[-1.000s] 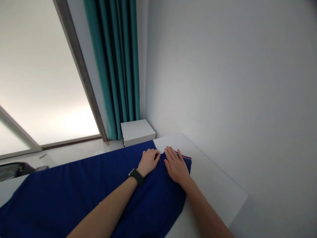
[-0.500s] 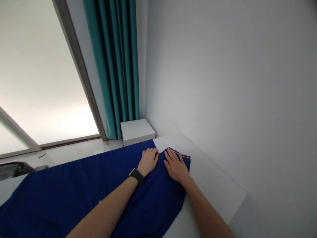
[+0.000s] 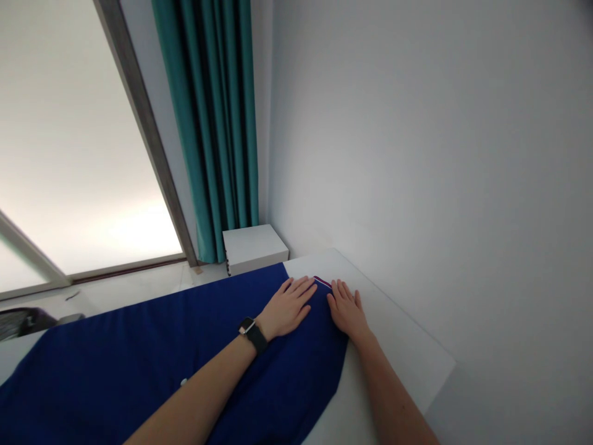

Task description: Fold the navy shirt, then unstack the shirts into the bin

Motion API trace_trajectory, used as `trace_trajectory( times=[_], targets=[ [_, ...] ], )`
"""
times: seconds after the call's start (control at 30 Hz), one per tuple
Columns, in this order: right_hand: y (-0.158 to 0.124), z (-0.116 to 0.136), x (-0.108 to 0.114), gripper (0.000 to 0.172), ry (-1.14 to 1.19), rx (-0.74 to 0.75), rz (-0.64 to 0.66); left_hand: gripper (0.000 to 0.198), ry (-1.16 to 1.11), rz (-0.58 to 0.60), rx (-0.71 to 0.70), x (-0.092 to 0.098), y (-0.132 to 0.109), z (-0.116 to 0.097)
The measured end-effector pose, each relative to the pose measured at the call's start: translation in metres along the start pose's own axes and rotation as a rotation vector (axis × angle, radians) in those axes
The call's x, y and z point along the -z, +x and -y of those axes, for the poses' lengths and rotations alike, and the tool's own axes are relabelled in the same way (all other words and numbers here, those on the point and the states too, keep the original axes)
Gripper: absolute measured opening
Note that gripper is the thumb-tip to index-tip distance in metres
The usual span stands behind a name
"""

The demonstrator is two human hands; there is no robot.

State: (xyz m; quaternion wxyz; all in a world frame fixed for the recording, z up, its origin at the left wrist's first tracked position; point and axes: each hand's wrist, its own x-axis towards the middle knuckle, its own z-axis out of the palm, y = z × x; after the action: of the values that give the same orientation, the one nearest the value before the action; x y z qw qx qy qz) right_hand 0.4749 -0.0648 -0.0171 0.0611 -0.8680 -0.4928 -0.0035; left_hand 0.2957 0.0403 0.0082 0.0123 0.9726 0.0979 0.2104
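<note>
A dark blue garment (image 3: 134, 346) lies spread over a white table (image 3: 393, 346), and a narrow maroon-and-white trim (image 3: 323, 282) shows along one of its far edges. My left hand (image 3: 288, 307), with a dark watch on the wrist, rests flat on the cloth, fingers stretched out toward the trimmed edge. Just right of it, my right hand (image 3: 347, 311) lies over the garment's right edge with its fingers extended, covering part of the trim. A small white button (image 3: 184, 382) shows on the cloth beside my left forearm.
Beyond the table's far edge stands a low white box-like unit (image 3: 254, 247) below a teal curtain (image 3: 217, 136). A plain wall (image 3: 417, 154) runs along the right. At left is a frosted glass panel (image 3: 83, 136), and a dark object (image 3: 25, 322) sits near the table's left edge.
My left hand has slid right across the cloth and its fingers have straightened. My right hand has shifted right onto the garment's edge. The cloth lies nearly the same.
</note>
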Motion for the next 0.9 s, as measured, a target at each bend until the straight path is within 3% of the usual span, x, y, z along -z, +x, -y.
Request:
trace_trajectory(
  times=[0.1,0.37,0.57,0.9],
  targets=[
    [0.0,-0.006,-0.001,0.057,0.004,-0.068,0.033,0.051,-0.016,0.101,-0.123,-0.007,-0.003,0.003],
    [0.003,-0.011,0.001,0.057,0.051,-0.108,0.015,0.061,-0.064,0.227,-0.03,-0.013,-0.009,0.008],
    [0.005,-0.024,0.0,0.052,0.084,-0.148,-0.056,0.058,-0.074,0.212,-0.016,-0.013,-0.009,0.006],
    [-0.001,-0.014,-0.002,0.051,0.023,-0.145,-0.11,0.055,-0.057,0.184,-0.018,-0.006,-0.004,-0.001]
  ],
)
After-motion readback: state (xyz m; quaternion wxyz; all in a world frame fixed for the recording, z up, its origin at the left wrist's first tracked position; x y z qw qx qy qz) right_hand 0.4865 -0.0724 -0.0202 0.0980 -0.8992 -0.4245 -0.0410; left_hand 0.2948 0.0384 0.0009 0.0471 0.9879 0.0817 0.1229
